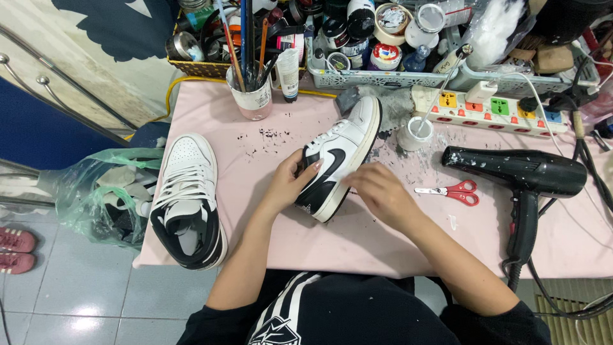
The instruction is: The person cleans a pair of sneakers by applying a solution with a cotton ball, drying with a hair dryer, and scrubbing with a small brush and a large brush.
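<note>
A white and black high-top sneaker (pixel 341 150) lies tilted on its side in the middle of the pink table (pixel 396 246). My left hand (pixel 290 182) grips its heel and collar from the left. My right hand (pixel 380 191) rests against the sole edge near the heel, fingers curled; whether it pinches anything is hidden. The matching sneaker (pixel 188 198) stands upright at the table's left edge, laces up, apart from both hands.
Red scissors (pixel 454 191) and a black hair dryer (pixel 527 182) lie to the right. A small white cup with a stick (pixel 415 133), a power strip (pixel 495 108), a brush cup (pixel 252 96) and trays of paint jars (pixel 377 51) line the back. A green plastic bag (pixel 105 191) hangs at the left.
</note>
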